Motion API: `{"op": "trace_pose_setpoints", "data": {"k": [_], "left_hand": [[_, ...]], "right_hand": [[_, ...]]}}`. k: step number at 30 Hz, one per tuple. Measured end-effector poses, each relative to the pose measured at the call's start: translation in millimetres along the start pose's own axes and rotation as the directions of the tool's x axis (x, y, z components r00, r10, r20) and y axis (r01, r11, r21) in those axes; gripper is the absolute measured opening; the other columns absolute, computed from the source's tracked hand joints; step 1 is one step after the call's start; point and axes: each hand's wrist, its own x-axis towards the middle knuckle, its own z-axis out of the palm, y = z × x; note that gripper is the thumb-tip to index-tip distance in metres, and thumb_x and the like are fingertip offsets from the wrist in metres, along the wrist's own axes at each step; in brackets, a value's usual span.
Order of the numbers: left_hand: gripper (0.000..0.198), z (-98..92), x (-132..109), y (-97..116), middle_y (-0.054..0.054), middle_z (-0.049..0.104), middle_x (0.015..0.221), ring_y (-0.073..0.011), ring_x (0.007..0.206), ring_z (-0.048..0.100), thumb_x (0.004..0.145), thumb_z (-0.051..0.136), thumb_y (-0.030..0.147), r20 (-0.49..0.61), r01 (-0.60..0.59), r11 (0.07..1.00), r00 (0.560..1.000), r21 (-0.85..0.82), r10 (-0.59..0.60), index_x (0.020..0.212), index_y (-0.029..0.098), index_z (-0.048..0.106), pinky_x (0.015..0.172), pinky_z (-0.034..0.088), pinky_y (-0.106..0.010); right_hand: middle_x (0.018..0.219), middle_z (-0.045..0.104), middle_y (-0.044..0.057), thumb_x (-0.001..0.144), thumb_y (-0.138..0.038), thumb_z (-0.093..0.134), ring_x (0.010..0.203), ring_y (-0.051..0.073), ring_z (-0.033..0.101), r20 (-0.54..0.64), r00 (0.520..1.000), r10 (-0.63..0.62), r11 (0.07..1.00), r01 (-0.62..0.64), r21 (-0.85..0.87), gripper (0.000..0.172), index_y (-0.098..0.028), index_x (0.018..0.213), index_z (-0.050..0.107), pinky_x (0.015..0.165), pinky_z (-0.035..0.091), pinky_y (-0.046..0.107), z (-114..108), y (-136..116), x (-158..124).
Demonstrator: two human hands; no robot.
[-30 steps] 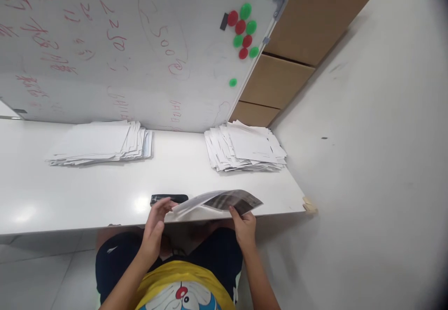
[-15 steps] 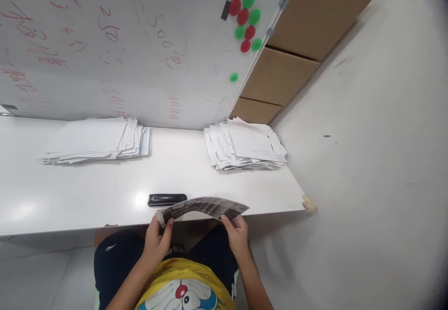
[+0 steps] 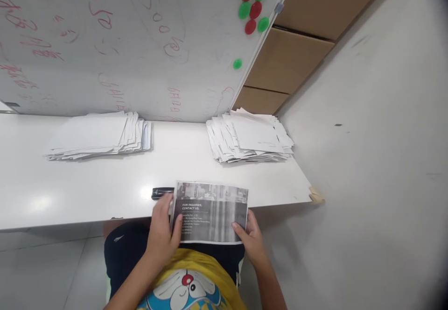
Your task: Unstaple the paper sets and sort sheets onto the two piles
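I hold a printed sheet (image 3: 211, 213), dark grey with white text, face up over my lap at the near edge of the white table (image 3: 105, 188). My left hand (image 3: 163, 228) grips its left edge, thumb on top. My right hand (image 3: 251, 241) pinches its lower right corner. A black stapler (image 3: 162, 193) lies on the table just above my left hand, partly hidden behind the sheet.
Two stacks of white paper rest at the back of the table, one at left (image 3: 101, 135) and one at right (image 3: 249, 136). A whiteboard (image 3: 140, 44) with red writing and magnets leans behind them. Cardboard boxes (image 3: 294, 53) stand at right, beside the white floor.
The sheet, held nearly edge-on and curved before, now lies tilted flat toward me with its printed face showing. Both hands shifted slightly nearer to my body.
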Motion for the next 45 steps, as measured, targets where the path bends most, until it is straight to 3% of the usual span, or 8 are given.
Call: {"op": "trace_pose_setpoints", "data": {"k": [3, 5, 8, 11, 17, 27, 38, 45], "left_hand": [[0.063, -6.7, 27, -14, -0.018, 0.045, 0.140, -0.0338, 0.135, 0.034, 0.091, 0.048, 0.030, 0.095, -0.166, 0.962, 0.984, 0.215, 0.149, 0.146, 0.013, 0.023, 0.107, 0.034, -0.051], [0.061, -9.3, 39, -26, -0.016, 0.052, 0.133, -0.0328, 0.128, 0.042, 0.092, 0.048, 0.034, 0.223, -0.263, 0.917, 0.954, 0.301, 0.200, 0.146, 0.013, 0.027, 0.106, 0.035, -0.050], [0.051, -8.9, 46, -40, -0.014, 0.062, 0.118, -0.0294, 0.109, 0.055, 0.093, 0.046, 0.031, 0.292, -0.329, 0.856, 0.930, 0.398, 0.222, 0.141, 0.014, 0.038, 0.096, 0.041, -0.046], [0.042, -5.3, 45, -45, -0.013, 0.064, 0.108, -0.0265, 0.096, 0.057, 0.094, 0.045, 0.025, 0.277, -0.338, 0.824, 0.933, 0.454, 0.230, 0.134, 0.016, 0.048, 0.084, 0.043, -0.040], [0.035, -1.1, 44, -46, -0.013, 0.064, 0.105, -0.0260, 0.093, 0.056, 0.093, 0.048, 0.023, 0.220, -0.331, 0.820, 0.942, 0.467, 0.255, 0.126, 0.015, 0.055, 0.081, 0.042, -0.039], [0.036, 2.8, 41, -46, -0.014, 0.062, 0.106, -0.0266, 0.094, 0.053, 0.093, 0.047, 0.024, 0.185, -0.308, 0.826, 0.951, 0.473, 0.249, 0.127, 0.014, 0.053, 0.084, 0.041, -0.040], [0.035, 1.5, 42, -44, -0.014, 0.064, 0.105, -0.0266, 0.093, 0.055, 0.093, 0.048, 0.024, 0.177, -0.303, 0.830, 0.952, 0.468, 0.248, 0.126, 0.014, 0.054, 0.083, 0.041, -0.040], [0.048, -2.4, 42, -45, -0.011, 0.063, 0.122, -0.0264, 0.107, 0.057, 0.092, 0.049, 0.019, 0.182, -0.311, 0.869, 0.949, 0.386, 0.259, 0.139, 0.019, 0.043, 0.089, 0.042, -0.041]], "right_hand": [[0.138, 0.055, 0.006, 0.077, -0.041, 0.068, 0.130, 0.027, 0.047, -0.007, 0.999, 0.032, 0.996, -0.033, -0.086, 0.059, -0.029, 0.132, 0.049, 0.110, 0.034, 0.045, -9, 1, 9], [0.144, 0.049, 0.005, 0.077, -0.041, 0.068, 0.135, 0.027, 0.040, -0.008, 0.998, 0.055, 0.989, -0.056, -0.135, 0.062, -0.030, 0.135, 0.047, 0.112, 0.030, 0.045, -16, 3, 13], [0.146, 0.046, 0.005, 0.076, -0.044, 0.069, 0.138, 0.029, 0.036, -0.040, 0.996, 0.079, 0.985, -0.084, -0.150, 0.065, -0.031, 0.136, 0.046, 0.112, 0.028, 0.047, -26, 4, 14], [0.143, 0.050, 0.006, 0.074, -0.046, 0.070, 0.134, 0.030, 0.041, -0.070, 0.991, 0.112, 0.985, -0.120, -0.126, 0.068, -0.029, 0.135, 0.047, 0.111, 0.030, 0.048, -29, 2, 13], [0.143, 0.050, 0.005, 0.074, -0.046, 0.070, 0.133, 0.029, 0.043, -0.074, 0.985, 0.158, 0.981, -0.165, -0.102, 0.066, -0.029, 0.134, 0.048, 0.110, 0.033, 0.045, -28, -5, 12], [0.142, 0.051, 0.006, 0.074, -0.043, 0.069, 0.133, 0.029, 0.042, -0.060, 0.989, 0.133, 0.980, -0.141, -0.144, 0.065, -0.027, 0.133, 0.048, 0.111, 0.031, 0.047, -28, -1, 16], [0.140, 0.051, 0.006, 0.075, -0.044, 0.067, 0.129, 0.029, 0.046, -0.024, 0.981, 0.195, 0.967, -0.196, -0.162, 0.064, -0.028, 0.134, 0.046, 0.109, 0.035, 0.046, -15, -23, 10], [0.141, 0.051, 0.005, 0.078, -0.044, 0.065, 0.131, 0.027, 0.045, 0.028, 0.982, 0.185, 0.965, -0.176, -0.195, 0.061, -0.029, 0.134, 0.047, 0.108, 0.036, 0.043, -12, -20, 14]]}}
